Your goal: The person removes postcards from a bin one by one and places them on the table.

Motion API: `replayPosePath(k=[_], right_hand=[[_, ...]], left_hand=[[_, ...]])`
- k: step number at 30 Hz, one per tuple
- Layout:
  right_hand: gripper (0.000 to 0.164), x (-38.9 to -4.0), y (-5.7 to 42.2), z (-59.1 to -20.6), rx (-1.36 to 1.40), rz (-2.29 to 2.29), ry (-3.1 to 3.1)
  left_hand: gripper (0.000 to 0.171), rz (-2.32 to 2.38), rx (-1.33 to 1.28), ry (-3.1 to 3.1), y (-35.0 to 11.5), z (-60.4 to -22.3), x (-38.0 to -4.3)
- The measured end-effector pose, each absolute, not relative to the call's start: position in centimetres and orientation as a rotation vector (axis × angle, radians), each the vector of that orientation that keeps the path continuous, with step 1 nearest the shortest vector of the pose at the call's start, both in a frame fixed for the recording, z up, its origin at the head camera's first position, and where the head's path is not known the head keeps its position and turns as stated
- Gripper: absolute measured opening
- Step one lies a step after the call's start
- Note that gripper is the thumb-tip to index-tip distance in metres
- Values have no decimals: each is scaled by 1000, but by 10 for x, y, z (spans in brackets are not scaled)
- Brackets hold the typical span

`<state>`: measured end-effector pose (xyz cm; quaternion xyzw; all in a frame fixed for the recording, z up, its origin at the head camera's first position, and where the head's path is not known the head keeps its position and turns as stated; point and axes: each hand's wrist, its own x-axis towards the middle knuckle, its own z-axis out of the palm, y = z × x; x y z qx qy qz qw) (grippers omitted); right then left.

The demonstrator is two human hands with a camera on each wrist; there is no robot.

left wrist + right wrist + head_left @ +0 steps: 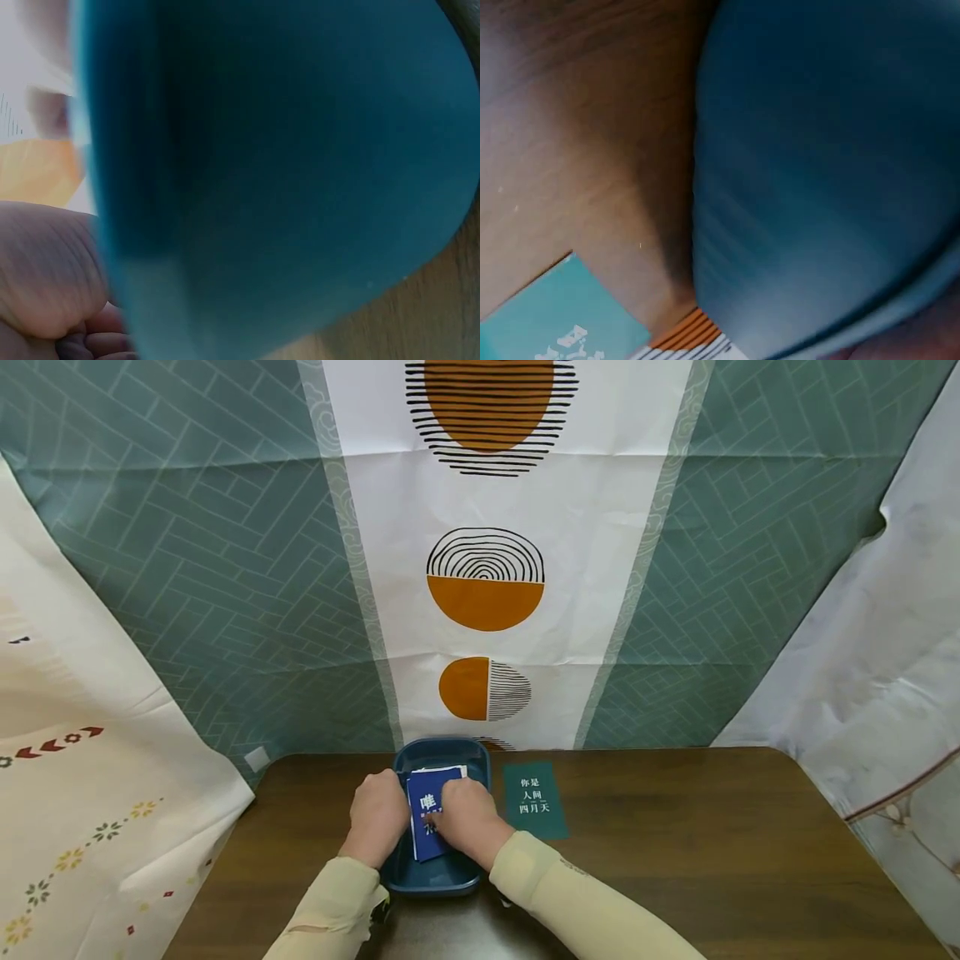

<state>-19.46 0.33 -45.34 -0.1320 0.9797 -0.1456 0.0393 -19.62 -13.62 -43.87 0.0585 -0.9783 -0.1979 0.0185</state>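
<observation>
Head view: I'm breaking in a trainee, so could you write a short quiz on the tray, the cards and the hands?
1. Multiple choice: where does the green card lie?
A) inside the blue tray
B) on the table, to the right of the blue tray
C) to the left of the blue tray

2. True or false: the blue printed card lies inside the blue tray.

3. Short answer: which hand is nearer to the green card?

Key: 1. B. 2. True. 3. The right hand.
</observation>
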Motion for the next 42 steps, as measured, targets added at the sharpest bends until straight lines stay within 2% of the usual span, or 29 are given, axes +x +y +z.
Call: replayPosePath(k=[14, 25, 30, 36, 42], right_hand=[[60, -197, -4, -468, -317, -211, 3056], [63, -194, -9, -463, -270, -180, 3088], [56, -196, -9, -463, -287, -135, 3130], [26, -197, -6, -463, -352, -110, 3186], [23, -196, -2, -461, -371, -193, 3192]], left_hand=[[15, -614, 183, -3035, -135, -441, -193], [16, -590, 194, -3018, -136, -442, -195], [17, -597, 206, -3028, -136, -439, -196], [17, -604, 211, -3023, -136, -441, -197], [18, -595, 223, -3034, -135, -441, -196]])
